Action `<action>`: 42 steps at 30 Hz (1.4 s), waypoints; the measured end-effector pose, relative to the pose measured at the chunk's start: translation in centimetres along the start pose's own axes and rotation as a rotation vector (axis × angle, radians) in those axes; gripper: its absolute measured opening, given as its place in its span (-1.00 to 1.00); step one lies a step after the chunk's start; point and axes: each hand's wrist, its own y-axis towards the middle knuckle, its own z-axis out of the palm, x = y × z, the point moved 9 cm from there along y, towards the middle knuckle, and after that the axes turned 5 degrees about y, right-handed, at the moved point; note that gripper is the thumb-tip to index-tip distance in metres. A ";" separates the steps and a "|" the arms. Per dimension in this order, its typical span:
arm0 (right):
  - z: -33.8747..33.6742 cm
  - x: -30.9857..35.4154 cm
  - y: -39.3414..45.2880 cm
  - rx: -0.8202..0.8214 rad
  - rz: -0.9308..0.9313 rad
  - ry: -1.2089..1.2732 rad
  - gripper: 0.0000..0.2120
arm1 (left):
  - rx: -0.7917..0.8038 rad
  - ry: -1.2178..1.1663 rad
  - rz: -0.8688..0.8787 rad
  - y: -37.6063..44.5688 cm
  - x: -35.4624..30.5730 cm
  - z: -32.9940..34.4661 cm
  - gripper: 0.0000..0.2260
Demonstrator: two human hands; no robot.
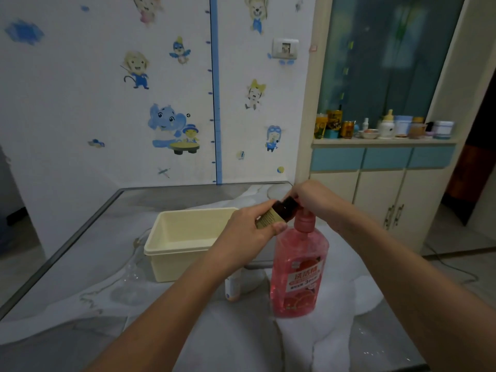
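We held the brown bottle (277, 214) in mid-air above the pink bottle (298, 267), just right of the bin (185, 237) on the surface (107, 251). Our left hand (249, 232) had its fingers wrapped round the body, thumb across the label; our right hand (311, 200) pinched the dark cap (291, 203). We judged the step to be working the cap, though whether opening or closing we could not tell. The next move called for a firm left grip while the right twisted. The right fingertips hid part of the cap, the label was unreadable, and a white bottle (232, 287) stood half behind our left forearm
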 end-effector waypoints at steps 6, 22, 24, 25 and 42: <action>0.0 -0.2 0.1 0.041 0.068 0.131 -0.82 | -0.005 -0.037 -0.071 -0.3 0.7 0.0 -0.69; -1.6 0.7 -0.6 -0.096 -0.070 0.129 -0.55 | -0.097 -0.135 -0.194 -1.3 2.2 -4.2 -0.66; -3.6 3.2 -2.2 -0.324 -0.274 0.048 -0.57 | -0.119 -0.165 -0.215 -1.3 2.8 -4.9 -0.67; -4.1 4.7 -3.3 -0.377 -0.380 0.058 -0.61 | -0.135 -0.189 -0.228 -1.3 3.1 -5.2 -0.67; 19.9 8.9 -9.6 0.547 -0.724 -0.406 -0.70 | -0.304 -0.190 -0.324 -4.6 8.0 -10.1 -0.64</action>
